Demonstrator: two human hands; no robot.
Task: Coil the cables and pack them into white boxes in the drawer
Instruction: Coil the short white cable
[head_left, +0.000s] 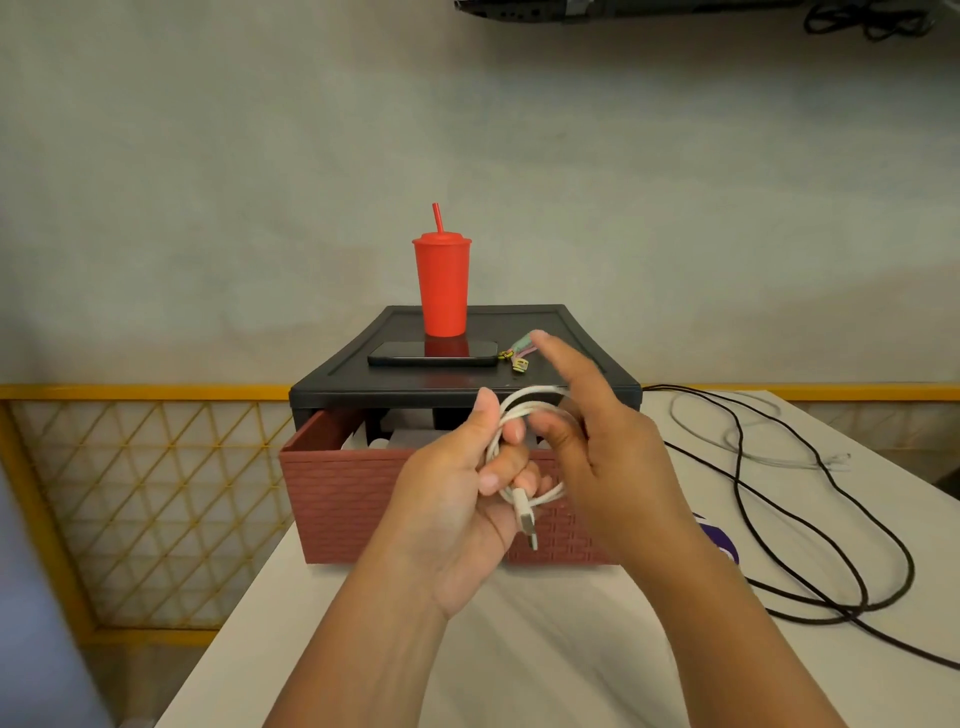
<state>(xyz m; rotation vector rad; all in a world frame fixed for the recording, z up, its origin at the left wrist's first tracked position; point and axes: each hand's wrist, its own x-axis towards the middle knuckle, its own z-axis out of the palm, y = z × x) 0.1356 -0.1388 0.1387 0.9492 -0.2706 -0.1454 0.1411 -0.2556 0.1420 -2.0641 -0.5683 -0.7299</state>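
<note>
Drawer (337, 493), frame centre, stands pulled open on table (270, 649). In front of it, left hand (457, 509) grips coiled white cable (523, 509), plug hanging. Right hand (602, 452) at loop, index finger straight; grip blurred, cannot tell. Black cables (910, 569) sprawl near table's right edge.

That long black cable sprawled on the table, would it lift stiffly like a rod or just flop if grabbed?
Probably floppy: the black cable lies in loose, wandering loops on the table, so a grabbed section would likely sag and drag the rest. It looks thin, so likely light. Its loops cross each other, so it may snag itself.
</note>
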